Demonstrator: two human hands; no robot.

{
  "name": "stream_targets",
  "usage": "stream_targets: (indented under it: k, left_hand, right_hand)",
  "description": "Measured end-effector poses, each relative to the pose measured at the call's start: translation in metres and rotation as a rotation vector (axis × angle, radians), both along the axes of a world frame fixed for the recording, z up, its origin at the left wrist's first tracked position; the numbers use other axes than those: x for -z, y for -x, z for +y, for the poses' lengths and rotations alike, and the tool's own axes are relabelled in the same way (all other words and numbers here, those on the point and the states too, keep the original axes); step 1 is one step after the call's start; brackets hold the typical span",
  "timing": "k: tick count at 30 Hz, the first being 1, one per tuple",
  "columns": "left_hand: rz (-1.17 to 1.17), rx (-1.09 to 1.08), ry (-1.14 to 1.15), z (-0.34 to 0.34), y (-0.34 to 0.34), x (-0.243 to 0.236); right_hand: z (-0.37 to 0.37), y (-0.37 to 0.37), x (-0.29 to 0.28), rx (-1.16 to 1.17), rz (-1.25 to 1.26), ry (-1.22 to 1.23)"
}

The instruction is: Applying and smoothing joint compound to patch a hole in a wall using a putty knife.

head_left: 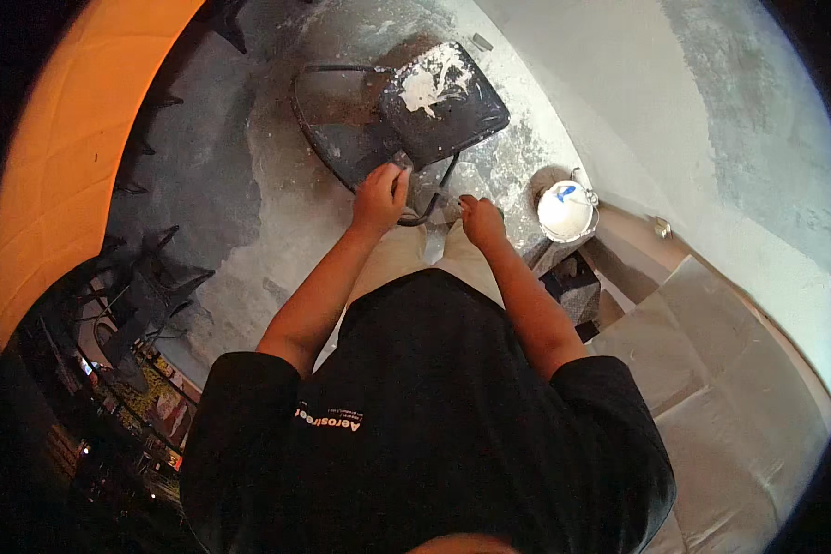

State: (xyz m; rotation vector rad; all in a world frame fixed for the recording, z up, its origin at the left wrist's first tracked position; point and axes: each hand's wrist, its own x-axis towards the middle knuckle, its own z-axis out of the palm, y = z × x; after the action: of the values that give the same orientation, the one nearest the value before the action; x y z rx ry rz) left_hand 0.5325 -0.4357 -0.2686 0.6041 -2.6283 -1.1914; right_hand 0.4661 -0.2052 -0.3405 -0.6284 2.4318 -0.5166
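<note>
My left hand (379, 201) is closed, its fingers bunched at the near edge of a black chair seat (475, 120). A small greyish piece shows at its fingertips, too unclear to name. To the right, my right hand (483, 223) is curled closed in front of my lap; whatever it grips is hidden or too small to tell. White paste-like material (434, 81) is smeared across the seat. The chair's dark tubular frame (314, 138) loops out to the left and curves round below my left hand.
A white bucket (566, 212) holding white material and a blue object stands to the right by the pale wall (619, 102). Brown sheeting (729, 397) lies at lower right. An orange sheet (74, 120) hangs at left, with black furniture (162, 286) below it.
</note>
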Motion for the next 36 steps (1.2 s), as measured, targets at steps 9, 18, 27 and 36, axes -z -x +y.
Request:
stream_targets:
  k: [9,18,27,36]
  left_hand:
    - [0.014,0.007,0.113,0.008,0.001,0.004]
    - [0.006,0.058,0.22,0.007,0.001,0.009]
    - [-0.011,0.04,0.211,0.013,0.005,0.004]
    - [-0.081,0.064,0.168,0.009,0.0,0.003]
  right_hand:
    - [0.027,0.01,0.007,-0.225,0.128,-0.091]
    - [0.01,0.024,0.038,-0.139,0.025,-0.039]
    - [0.069,0.046,0.063,-0.153,0.127,-0.116]
    - [0.008,0.023,0.078,0.772,-1.015,0.064]
